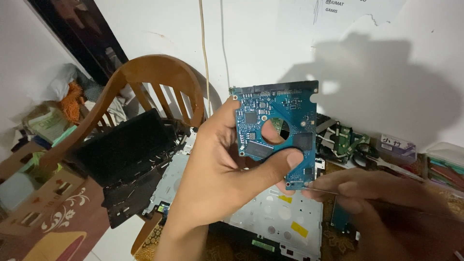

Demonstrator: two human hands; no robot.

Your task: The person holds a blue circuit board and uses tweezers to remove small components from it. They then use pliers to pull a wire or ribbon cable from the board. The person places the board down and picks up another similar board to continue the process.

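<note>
Nearest the camera, the right hand (382,193) comes in from the lower right, blurred, its fingers (333,179) pressed together around a thin tool (321,191) whose tip meets the lower right corner of the hard drive (278,133); what kind of tool it is cannot be told. The left hand (217,169) holds the drive upright above the worktop, thumb (282,162) pressed on the circuit face and the other fingers behind it, so the drive is pinched along its left and lower edge. The drive shows a blue circuit board with black chips, small solder points and a round opening in the middle where bare metal shows. A connector strip runs along its top edge.

Below the hands lies a silver metal laptop frame (280,217) with yellow stickers, and to the left a black laptop shell (125,154) rests on a wooden chair (150,72). Right of the drive, green boards and cables (348,142) crowd the worktop beside a small box (397,147). Behind all stands a white wall (270,43), with free air above the drive.
</note>
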